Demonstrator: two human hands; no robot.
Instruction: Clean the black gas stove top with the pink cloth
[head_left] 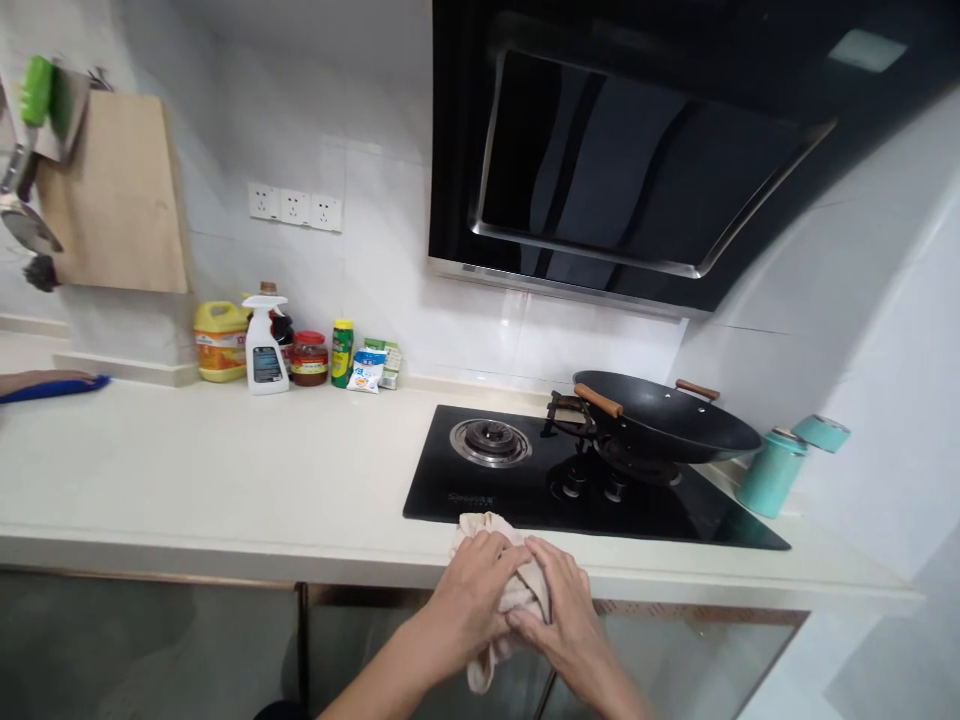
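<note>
A pale beige cloth [526, 590] is bunched between my two hands at the counter's front edge, just before the stove. My left hand [480, 580] is closed on it from the left and above. From the right, my right hand [564, 610] grips the same cloth, its thumb pointing toward my left hand. One end of the cloth hangs down below my hands. Behind them lies the black glass gas stove [517, 500], with a bare burner [491, 440] on its left. A black wok [667, 415] with wooden handles sits tilted over the right burner.
A spray bottle [265, 350], a yellow oil jug [221, 340], a red-lidded jar [309, 358] and a green container [342, 353] line the wall. A teal canister [772, 475] stands right of the wok. The range hood [585, 160] overhangs the stove. Another person's hand [45, 380] rests on a blue cloth [64, 388].
</note>
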